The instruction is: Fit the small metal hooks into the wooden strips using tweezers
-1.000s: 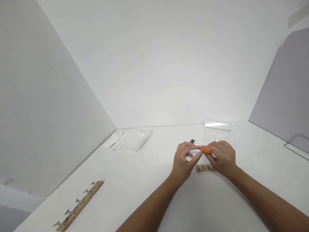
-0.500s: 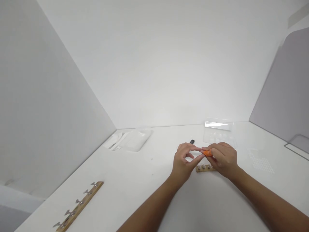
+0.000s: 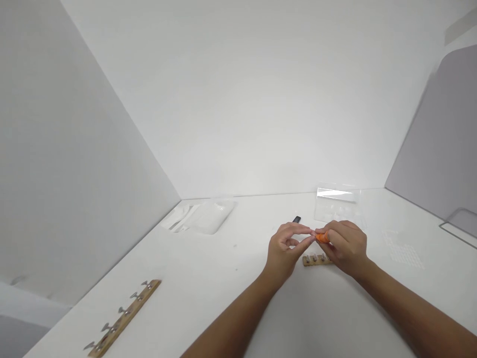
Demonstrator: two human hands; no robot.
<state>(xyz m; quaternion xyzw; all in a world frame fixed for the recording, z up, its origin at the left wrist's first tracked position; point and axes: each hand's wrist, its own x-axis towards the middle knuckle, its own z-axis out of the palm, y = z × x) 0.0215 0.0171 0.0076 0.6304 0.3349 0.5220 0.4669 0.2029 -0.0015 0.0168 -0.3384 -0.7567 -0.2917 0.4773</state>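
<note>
My right hand [image 3: 346, 246] is closed around a small orange cylindrical object [image 3: 322, 237], whose kind does not show. At its left end, my left hand [image 3: 286, 246] meets it in a pinch of thumb and forefinger. Whatever lies between those left fingertips is too small to make out. Both hands are raised over the white table. Below them lies a short wooden strip [image 3: 313, 260] with small metal pieces standing in a row, its right end hidden by my right hand. A black-ended object [image 3: 296, 219] sits behind my left hand, partly covered.
To the left, a wooden rack [image 3: 126, 315] carries several metal hooks. Clear plastic packaging [image 3: 208, 216] lies at the back left, and a transparent box [image 3: 337, 201] with small whitish pieces at the back right. White walls [image 3: 261, 99] enclose the table.
Both hands hold nearly the same pose. The orange object and the fingertips have shifted slightly to the right, and the view has moved a little.
</note>
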